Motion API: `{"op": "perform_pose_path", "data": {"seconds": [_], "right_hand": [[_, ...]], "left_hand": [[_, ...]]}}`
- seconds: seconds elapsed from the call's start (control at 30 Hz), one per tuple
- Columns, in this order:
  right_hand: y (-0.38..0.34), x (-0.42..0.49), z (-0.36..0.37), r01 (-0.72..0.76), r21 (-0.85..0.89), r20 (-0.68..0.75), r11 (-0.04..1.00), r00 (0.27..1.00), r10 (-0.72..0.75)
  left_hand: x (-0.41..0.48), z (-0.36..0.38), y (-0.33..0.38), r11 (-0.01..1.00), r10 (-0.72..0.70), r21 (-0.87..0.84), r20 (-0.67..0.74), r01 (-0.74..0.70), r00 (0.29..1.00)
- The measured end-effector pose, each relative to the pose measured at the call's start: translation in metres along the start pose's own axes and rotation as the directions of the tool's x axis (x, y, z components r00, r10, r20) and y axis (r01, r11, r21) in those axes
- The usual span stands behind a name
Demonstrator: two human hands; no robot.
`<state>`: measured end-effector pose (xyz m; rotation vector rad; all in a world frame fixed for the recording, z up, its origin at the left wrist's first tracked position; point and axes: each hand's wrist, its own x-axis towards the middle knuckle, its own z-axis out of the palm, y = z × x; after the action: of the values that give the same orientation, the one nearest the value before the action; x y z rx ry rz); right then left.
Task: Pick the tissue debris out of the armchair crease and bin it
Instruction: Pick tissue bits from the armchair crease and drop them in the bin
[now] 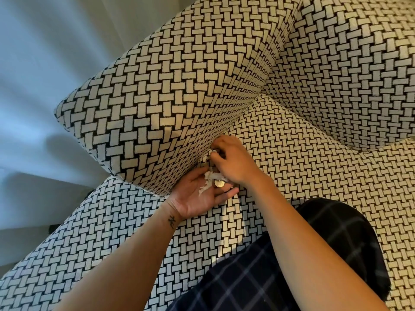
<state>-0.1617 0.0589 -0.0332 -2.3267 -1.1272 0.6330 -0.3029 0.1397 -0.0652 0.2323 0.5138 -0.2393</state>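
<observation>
Though cropped at every edge, plainly an armchair (280,135), upholstered in cream-and-black basket-weave fabric, with thick armrest (157,93) at left, backrest (348,63) at upper right and seat cushion (112,243) below. To the left of it, pale grey-blue curtain (33,63) hanging in soft folds. At lower right, on the seat, a leg (258,277) in dark checked trousers. Between armrest and seat, the crease (235,124), running down from the back corner toward the front edge.

Left hand (199,198) lying palm up on the seat just beside the front end of the crease, fingers relaxed and nearly straight, cupping rather than gripping. On the inside of that wrist, a small dark tattoo (172,221). Right hand (233,162) palm down just above, fingers curled with tips dug in at the crease. At those fingertips a speck of white, perhaps another scrap, but too small to tell whether anything is pinched there.

Tissue debris (212,177) in the left palm: white, crumpled, torn into ragged shreds, one thin frayed strand trailing toward the heel of the hand, upper edge tucked under the right hand. Touching it, on the left fingers, a small round pale-gold coin (219,183).
</observation>
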Motion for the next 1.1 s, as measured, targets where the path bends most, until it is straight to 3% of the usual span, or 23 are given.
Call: {"op": "perform_pose_path", "data": {"seconds": [0.1, 0.17, 0.4, 0.47, 0.6, 0.9, 1.1], "right_hand": [[0.001, 0.014, -0.004, 0.091, -0.342, 0.125, 0.935, 0.991, -0.051], [-0.007, 0.022, -0.006, 0.115, -0.500, 0.236, 0.858, 0.972, 0.008], [-0.026, 0.044, 0.011, 0.123, -0.688, 0.378, 0.715, 0.902, 0.208], [-0.029, 0.042, 0.009, 0.128, -0.686, 0.396, 0.716, 0.892, 0.220], [-0.027, 0.024, -0.004, 0.085, -0.565, 0.374, 0.821, 0.913, 0.163], [-0.051, 0.038, 0.012, -0.043, -0.626, 0.391, 0.778, 0.847, 0.361], [-0.034, 0.028, 0.004, -0.029, -0.455, 0.400, 0.890, 0.886, 0.234]], "left_hand": [[-0.002, 0.006, -0.001, 1.000, 0.009, -0.009, 0.021, -0.009, 1.000], [-0.003, 0.006, 0.000, 0.999, 0.010, -0.030, 0.048, -0.009, 0.999], [-0.019, 0.001, -0.005, 0.998, 0.028, -0.051, -0.041, -0.030, 0.999], [-0.028, 0.004, -0.007, 0.999, 0.041, -0.020, -0.054, -0.042, 0.998], [-0.041, 0.007, -0.006, 0.999, 0.043, 0.000, -0.069, -0.043, 0.997], [-0.041, -0.003, -0.006, 0.999, -0.024, -0.027, -0.078, 0.022, 0.997], [-0.037, -0.005, -0.005, 0.999, -0.039, -0.025, 0.033, 0.040, 0.999]]}}
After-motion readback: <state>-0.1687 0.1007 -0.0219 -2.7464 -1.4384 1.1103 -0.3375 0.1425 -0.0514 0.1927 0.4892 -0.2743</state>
